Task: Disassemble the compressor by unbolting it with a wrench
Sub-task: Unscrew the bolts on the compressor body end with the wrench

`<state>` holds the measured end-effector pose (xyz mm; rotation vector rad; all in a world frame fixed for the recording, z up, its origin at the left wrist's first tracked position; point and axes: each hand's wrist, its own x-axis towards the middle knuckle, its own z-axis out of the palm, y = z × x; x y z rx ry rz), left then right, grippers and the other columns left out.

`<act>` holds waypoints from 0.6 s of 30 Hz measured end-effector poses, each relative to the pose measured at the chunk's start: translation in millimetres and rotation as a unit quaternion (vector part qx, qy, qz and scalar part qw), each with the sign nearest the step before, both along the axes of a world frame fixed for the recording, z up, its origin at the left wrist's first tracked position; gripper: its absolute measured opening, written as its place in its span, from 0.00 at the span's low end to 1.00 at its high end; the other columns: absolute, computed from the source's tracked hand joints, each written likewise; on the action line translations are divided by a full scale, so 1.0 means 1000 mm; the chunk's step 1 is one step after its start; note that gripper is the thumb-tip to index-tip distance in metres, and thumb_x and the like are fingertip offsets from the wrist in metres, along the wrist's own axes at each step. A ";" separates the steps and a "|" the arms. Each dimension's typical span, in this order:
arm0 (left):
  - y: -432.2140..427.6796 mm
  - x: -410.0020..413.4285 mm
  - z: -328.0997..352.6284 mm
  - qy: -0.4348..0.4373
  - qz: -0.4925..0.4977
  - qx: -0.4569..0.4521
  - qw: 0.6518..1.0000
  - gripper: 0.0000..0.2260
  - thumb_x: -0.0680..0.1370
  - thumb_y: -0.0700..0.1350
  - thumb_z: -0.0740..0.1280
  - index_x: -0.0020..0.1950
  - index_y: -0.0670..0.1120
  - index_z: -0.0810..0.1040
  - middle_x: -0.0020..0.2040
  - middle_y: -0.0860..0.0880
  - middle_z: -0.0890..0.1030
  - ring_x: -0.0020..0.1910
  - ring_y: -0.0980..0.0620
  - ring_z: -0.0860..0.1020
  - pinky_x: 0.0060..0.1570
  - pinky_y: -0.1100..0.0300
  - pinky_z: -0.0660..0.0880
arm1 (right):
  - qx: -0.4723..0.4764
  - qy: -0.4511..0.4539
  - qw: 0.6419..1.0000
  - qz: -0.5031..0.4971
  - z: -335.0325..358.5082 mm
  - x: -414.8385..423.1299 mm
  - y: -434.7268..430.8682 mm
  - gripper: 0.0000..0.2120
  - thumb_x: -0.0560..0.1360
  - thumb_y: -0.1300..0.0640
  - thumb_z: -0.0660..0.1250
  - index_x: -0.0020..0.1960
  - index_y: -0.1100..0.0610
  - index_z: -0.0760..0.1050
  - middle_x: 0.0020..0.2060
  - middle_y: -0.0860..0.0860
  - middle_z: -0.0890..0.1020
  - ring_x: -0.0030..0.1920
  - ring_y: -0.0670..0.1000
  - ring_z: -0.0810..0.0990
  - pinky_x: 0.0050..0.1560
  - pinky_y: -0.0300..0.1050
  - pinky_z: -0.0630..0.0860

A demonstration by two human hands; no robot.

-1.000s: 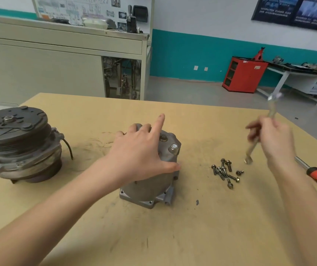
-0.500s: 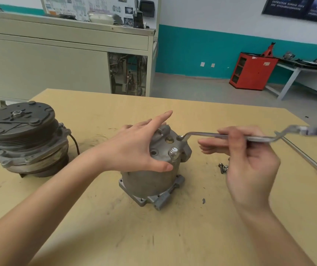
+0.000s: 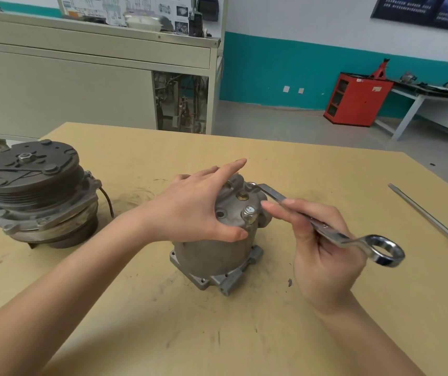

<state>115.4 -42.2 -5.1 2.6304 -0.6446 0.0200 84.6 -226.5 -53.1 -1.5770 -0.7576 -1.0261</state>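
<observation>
Tan table (image 3: pixel 326 308) in a workshop. At left, clutch (image 3: pixel 33 191), well apart. Centre, compressor (image 3: pixel 212 253) standing upright under left hand (image 3: pixel 190 210), fingers straight, spread over the top, thumb against the side, as before. Right hand (image 3: pixel 323 261) pinching wrench (image 3: pixel 336 236), fingers curled on the shank; far end now seated at the top's rear, handle swung nearer. Far right, screwdriver (image 3: pixel 431 221).

There is only 1 view. The camera sits on the head of the person and looks forward and down over the table (image 3: pixel 326 172). It is near: the left hand (image 3: pixel 190 210) and the right hand (image 3: pixel 323 256) fill the middle, and the room lies far behind.
</observation>
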 end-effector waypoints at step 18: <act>-0.002 -0.002 0.001 -0.001 0.004 -0.011 1.000 0.45 0.69 0.63 0.71 0.78 0.62 0.47 0.75 0.57 0.64 0.75 0.54 0.58 0.73 0.51 0.55 | 0.012 0.152 0.986 0.070 -0.009 -0.008 -0.008 0.08 0.79 0.42 0.59 0.54 0.38 0.75 0.54 0.40 0.81 0.57 0.52 0.81 0.57 0.42 0.76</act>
